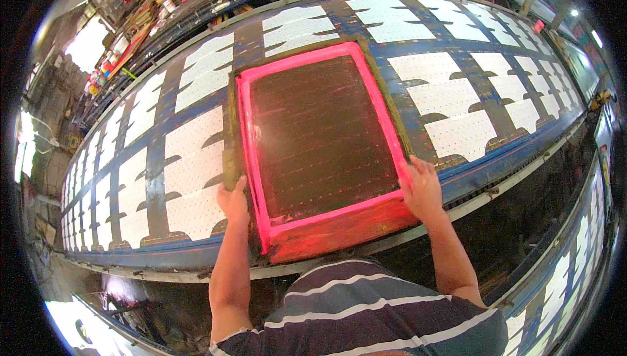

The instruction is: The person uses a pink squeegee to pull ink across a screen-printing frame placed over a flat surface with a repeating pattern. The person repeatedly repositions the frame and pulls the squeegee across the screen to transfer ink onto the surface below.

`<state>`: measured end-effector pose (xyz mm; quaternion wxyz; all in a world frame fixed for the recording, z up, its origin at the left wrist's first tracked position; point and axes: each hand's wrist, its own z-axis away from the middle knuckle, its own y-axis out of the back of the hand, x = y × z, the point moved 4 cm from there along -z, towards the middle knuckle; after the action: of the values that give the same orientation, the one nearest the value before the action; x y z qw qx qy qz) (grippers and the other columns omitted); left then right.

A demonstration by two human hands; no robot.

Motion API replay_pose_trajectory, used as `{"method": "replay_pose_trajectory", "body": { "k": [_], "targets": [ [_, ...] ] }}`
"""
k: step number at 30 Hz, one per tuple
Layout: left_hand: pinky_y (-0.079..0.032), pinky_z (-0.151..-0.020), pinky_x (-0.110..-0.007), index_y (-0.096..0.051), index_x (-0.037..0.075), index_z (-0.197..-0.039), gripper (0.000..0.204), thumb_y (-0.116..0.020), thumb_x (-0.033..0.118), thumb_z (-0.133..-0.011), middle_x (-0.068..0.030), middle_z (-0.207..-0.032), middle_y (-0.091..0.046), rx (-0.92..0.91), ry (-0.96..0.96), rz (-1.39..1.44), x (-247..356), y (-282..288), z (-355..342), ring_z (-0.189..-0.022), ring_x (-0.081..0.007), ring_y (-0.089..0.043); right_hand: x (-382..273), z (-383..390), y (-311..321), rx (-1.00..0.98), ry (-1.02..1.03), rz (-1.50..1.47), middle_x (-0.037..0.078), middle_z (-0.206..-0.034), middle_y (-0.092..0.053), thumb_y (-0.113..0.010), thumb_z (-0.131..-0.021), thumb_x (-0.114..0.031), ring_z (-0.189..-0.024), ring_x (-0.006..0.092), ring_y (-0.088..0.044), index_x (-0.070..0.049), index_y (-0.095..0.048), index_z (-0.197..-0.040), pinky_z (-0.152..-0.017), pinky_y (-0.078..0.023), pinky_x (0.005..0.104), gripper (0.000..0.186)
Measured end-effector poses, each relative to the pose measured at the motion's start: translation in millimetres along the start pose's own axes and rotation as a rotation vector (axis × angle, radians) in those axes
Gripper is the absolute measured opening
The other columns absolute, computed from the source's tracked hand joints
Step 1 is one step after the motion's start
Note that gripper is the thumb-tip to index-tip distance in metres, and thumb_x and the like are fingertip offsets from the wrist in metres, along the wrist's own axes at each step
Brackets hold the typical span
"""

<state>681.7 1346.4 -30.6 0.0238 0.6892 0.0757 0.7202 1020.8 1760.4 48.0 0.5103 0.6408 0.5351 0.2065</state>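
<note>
Dark, white-striped fabric shirt (366,304) sits nearest, below the rectangular pink-bordered frame with dark mesh (320,134). Frame is over the long blue table (483,165), white notched sheets (450,111) either side; contact unconfirmed. Left hand (233,201) grips its left edge, fingertips partly hidden; right hand (422,189), fingers curled, grips its right edge, presumably for balanced control.

No lettering or numbers seem readable in this view.
</note>
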Motion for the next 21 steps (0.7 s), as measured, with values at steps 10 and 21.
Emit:
{"method": "replay_pose_trajectory", "body": {
  "k": [10, 21],
  "targets": [
    [-0.059, -0.091, -0.038, -0.079, -0.004, -0.117, 0.034, -0.088, 0.020, -0.094, -0.0118, -0.105, -0.084, 0.020, -0.125, -0.246, 5.7, -1.6, 3.0, -0.096, -0.0217, -0.077, -140.1, 51.0, -5.1, -0.464, 0.486, -0.171, 0.015, -0.143, -0.073, -0.077, -0.086, -0.008, -0.131, 0.0384, -0.070, -0.013, -0.075, -0.140, -0.113, -0.056, 0.0532, 0.054],
    [-0.050, -0.116, -0.050, -0.064, -0.007, -0.147, 0.061, -0.075, 0.037, -0.106, -0.0304, -0.139, -0.069, 0.044, -0.253, -0.174, 2.1, -3.3, 3.5, -0.131, -0.0434, -0.066, -184.2, -16.2, -30.6, -0.750, 0.369, -0.031, 0.018, -0.111, -0.083, -0.071, -0.087, -0.010, -0.109, 0.0415, -0.079, -0.016, -0.082, -0.124, -0.095, -0.063, 0.0571, 0.040]
  ]
}}
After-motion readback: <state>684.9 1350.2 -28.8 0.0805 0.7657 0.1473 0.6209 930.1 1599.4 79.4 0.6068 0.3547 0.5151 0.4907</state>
